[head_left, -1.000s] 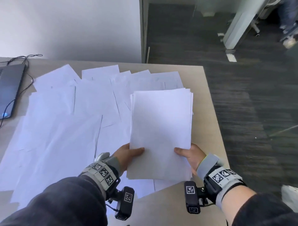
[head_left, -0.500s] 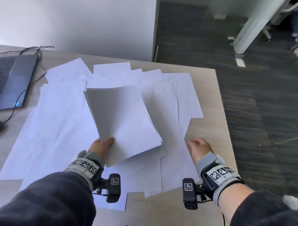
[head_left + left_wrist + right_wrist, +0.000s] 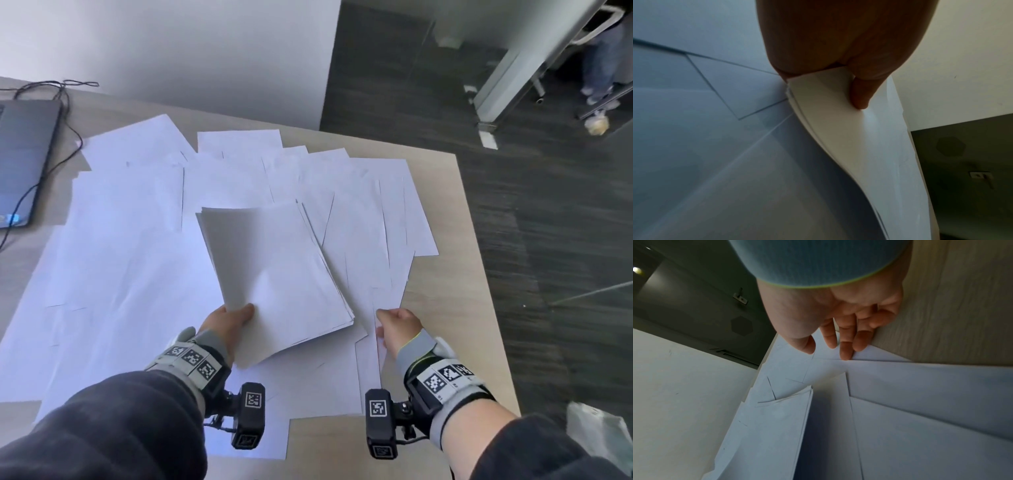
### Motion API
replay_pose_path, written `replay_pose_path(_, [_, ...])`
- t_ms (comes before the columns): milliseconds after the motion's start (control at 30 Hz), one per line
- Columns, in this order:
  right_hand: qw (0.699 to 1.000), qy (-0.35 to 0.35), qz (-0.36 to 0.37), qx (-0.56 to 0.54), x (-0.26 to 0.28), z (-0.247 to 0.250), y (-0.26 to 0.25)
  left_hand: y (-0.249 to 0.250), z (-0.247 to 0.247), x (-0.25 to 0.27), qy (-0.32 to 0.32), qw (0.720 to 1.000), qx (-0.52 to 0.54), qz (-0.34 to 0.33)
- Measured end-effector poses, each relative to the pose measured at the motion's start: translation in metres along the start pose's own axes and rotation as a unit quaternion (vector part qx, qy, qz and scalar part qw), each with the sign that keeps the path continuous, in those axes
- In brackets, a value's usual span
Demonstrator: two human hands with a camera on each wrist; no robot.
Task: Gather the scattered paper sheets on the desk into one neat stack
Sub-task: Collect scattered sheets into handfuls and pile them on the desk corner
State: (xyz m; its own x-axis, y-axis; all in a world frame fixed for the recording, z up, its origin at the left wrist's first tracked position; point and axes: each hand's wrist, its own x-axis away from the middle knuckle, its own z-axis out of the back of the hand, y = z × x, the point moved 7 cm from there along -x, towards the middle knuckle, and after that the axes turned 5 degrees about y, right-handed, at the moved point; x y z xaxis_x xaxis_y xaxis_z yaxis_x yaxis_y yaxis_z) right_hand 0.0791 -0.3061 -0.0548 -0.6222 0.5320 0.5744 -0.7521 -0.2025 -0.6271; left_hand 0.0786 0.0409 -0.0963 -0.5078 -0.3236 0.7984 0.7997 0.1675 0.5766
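Observation:
White paper sheets (image 3: 130,257) lie scattered and overlapping across the light wooden desk (image 3: 455,308). My left hand (image 3: 229,318) grips the near left corner of a gathered stack (image 3: 284,274), which curls upward on its left side above the loose sheets. In the left wrist view the thumb (image 3: 860,95) presses on top of the stack (image 3: 838,129), and the fingers beneath are hidden. My right hand (image 3: 394,325) is to the right of the stack. Its nearly straight fingertips (image 3: 846,353) touch the near corner of a loose sheet (image 3: 879,356) on the desk, thumb apart.
A dark laptop (image 3: 24,154) with black cables (image 3: 65,89) sits at the desk's far left. The desk's right edge (image 3: 493,308) drops to dark carpet. A pale bag (image 3: 596,435) lies on the floor at lower right. A person's legs (image 3: 603,51) stand far off.
One second ago both hands held the stack. The right hand let go and dropped to a loose sheet at the right; the left hand swung the stack leftward alone.

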Motion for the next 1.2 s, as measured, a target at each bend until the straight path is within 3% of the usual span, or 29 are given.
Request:
replay_pose_path(300, [0.998,0.009,-0.020,-0.050,0.018,-0.015,0.001,-0.003,-0.004,-0.002,-0.066,0.997,0.028,0.032])
replay_pose_path(533, [0.998,-0.069,-0.009,0.006,0.040,-0.036,0.012,0.000,0.003,-0.003,-0.082,0.996,0.009,0.031])
replay_pose_path(767, [1.000,0.011,0.013,-0.006,0.046,-0.005,-0.003,0.034,0.040,-0.011,-0.037,0.995,-0.086,-0.032])
replay_pose_path(1200, [0.995,0.077,0.007,-0.063,0.041,0.055,0.000,0.063,0.068,-0.016,0.023,0.988,-0.136,-0.065])
